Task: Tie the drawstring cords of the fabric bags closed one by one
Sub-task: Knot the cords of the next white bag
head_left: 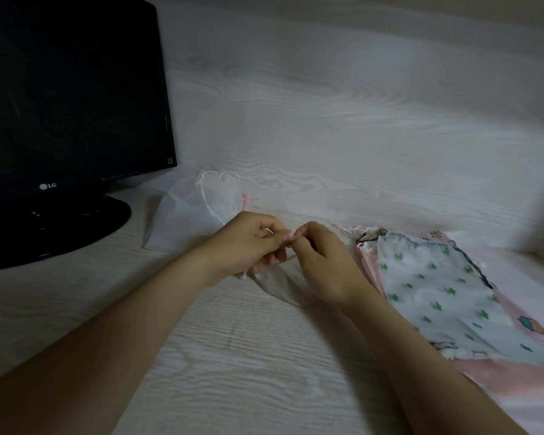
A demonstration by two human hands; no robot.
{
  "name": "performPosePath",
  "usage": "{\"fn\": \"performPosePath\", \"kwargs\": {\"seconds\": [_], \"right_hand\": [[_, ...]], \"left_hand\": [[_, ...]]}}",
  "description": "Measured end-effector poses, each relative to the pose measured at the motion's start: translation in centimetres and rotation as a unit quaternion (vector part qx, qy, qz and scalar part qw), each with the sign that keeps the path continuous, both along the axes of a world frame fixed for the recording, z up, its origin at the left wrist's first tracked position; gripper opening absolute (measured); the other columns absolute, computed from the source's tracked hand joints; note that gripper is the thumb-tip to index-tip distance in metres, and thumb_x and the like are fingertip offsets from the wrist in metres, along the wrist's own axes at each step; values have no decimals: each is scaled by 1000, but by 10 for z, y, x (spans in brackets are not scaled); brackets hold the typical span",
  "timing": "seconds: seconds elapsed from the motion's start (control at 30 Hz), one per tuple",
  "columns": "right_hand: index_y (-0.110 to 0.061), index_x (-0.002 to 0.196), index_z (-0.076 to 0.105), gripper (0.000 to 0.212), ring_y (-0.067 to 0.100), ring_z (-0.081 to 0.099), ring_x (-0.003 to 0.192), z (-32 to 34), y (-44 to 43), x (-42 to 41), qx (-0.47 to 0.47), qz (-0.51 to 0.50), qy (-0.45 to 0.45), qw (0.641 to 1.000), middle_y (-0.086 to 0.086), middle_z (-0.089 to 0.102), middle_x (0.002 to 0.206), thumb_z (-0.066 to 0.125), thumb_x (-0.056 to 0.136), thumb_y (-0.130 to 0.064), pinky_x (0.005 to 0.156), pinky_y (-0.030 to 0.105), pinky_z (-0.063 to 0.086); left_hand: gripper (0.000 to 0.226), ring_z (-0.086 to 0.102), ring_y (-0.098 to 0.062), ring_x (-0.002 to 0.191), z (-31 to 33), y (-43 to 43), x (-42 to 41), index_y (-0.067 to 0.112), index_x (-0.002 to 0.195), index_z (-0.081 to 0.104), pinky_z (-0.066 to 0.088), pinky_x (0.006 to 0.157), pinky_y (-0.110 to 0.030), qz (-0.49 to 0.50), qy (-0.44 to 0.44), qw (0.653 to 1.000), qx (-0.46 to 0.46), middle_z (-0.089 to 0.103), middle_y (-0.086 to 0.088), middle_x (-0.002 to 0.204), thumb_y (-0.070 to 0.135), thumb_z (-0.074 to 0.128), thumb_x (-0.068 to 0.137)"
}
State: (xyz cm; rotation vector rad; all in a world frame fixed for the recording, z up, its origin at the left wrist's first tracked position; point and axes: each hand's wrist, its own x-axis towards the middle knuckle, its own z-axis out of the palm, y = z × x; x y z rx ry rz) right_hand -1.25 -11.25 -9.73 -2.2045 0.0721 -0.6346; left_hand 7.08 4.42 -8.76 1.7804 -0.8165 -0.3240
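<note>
Head view: past the edge-cropped monitor [73,105] and a sheer white bag [189,215], left hand [248,249] and right hand [324,265] meet fingertip to fingertip over the worktop [248,356], both pinching a barely visible cord [291,257] of a pale bag [277,285] largely hidden beneath them, cactus-print bag [437,287] further right.
</note>
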Motion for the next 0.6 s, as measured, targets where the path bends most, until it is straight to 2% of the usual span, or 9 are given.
{"fn": "performPosePath", "kwargs": {"seconds": [0.1, 0.17, 0.27, 0.33, 0.43, 0.53, 0.6], "right_hand": [[-12, 84, 58, 12, 12, 52, 84, 3, 1, -3, -41, -20, -27, 999, -2, 59, 85, 55, 96, -14, 68, 13, 36], [-12, 83, 56, 11, 9, 51, 82, 3, 2, -5, -48, -26, -34, 998, -1, 58, 87, 55, 94, -11, 66, 9, 35], [-12, 85, 58, 8, 9, 53, 74, 4, 3, -7, -76, -30, -36, 996, 2, 63, 81, 56, 92, -11, 61, 14, 37], [-13, 89, 61, 6, 10, 55, 65, 5, 2, -8, -79, -31, -22, 996, 1, 65, 71, 56, 93, -11, 58, 18, 38], [-15, 100, 64, 15, 9, 53, 58, 4, -2, -9, -66, -27, 4, 997, 2, 62, 63, 51, 95, -9, 55, 26, 37], [-18, 99, 67, 26, 5, 44, 49, 5, -2, -10, -8, -7, -9, 1000, -9, 53, 54, 48, 92, -2, 51, 22, 33], [-17, 98, 68, 29, 11, 46, 54, 7, 0, -9, 49, 5, -33, 998, 4, 60, 63, 48, 91, 3, 56, 26, 38]], "left_hand": [[18, 59, -16, 59, 1, 5, 1, 19, 98, 81, 37, 55, -31, -21, 13, 1000, 1, 78, -6, 88, 33, 69, 102], [18, 64, -22, 71, 2, 6, 1, 15, 103, 82, 42, 64, -39, -37, 23, 999, 7, 79, -9, 92, 31, 73, 99], [18, 64, -26, 72, 2, 6, 1, 13, 101, 82, 41, 70, -45, -33, 25, 999, 21, 79, -12, 91, 30, 75, 98], [15, 64, -21, 65, 2, 6, 1, 13, 98, 82, 42, 63, -41, -14, 15, 999, 33, 78, -9, 85, 25, 73, 100], [14, 68, -18, 62, 3, 4, 0, 14, 95, 81, 44, 54, -32, 17, -8, 999, 39, 78, -3, 80, 22, 71, 101], [14, 70, -18, 62, 1, 2, 0, 13, 92, 81, 53, 54, -29, 34, -47, 997, 44, 77, -4, 76, 20, 72, 100], [16, 73, -23, 63, 0, 1, 1, 12, 88, 81, 58, 58, -30, 34, -76, 996, 45, 76, -8, 75, 22, 74, 99]]}}
